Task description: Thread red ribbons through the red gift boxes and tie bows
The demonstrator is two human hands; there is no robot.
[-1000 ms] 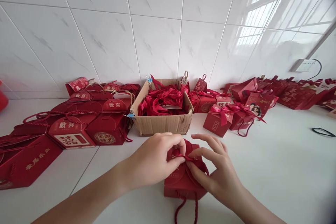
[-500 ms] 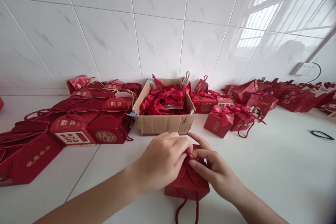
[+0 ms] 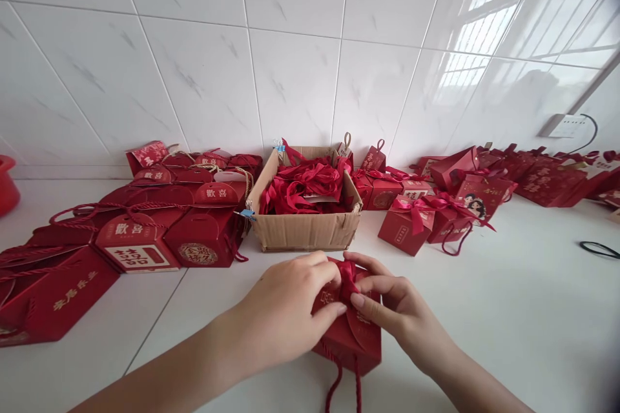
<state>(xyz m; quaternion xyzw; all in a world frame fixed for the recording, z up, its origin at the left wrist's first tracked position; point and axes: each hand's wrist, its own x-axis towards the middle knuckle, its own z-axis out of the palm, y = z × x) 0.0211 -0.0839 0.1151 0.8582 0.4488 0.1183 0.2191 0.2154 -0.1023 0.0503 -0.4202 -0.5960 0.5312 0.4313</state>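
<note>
A red gift box (image 3: 356,342) stands on the white surface in front of me, its rope handle hanging toward the near edge. On its top sits a red ribbon bow (image 3: 349,281). My left hand (image 3: 293,310) is at the left of the bow, thumb and fingers pinched round its left side. From the right, my right hand (image 3: 394,306) pinches the bow's other side between thumb and forefinger. Parts of the ribbon are hidden behind the fingers of both hands.
A cardboard box (image 3: 305,232) full of red ribbons stands behind the gift box. Several red boxes (image 3: 140,239) fill the left. At the right are ribboned boxes (image 3: 404,229), red bags (image 3: 545,181) and a black loop (image 3: 599,250).
The bow now shows between my hands, where it was mostly covered before. My left hand has shifted slightly left and down, and the gift box has turned a little.
</note>
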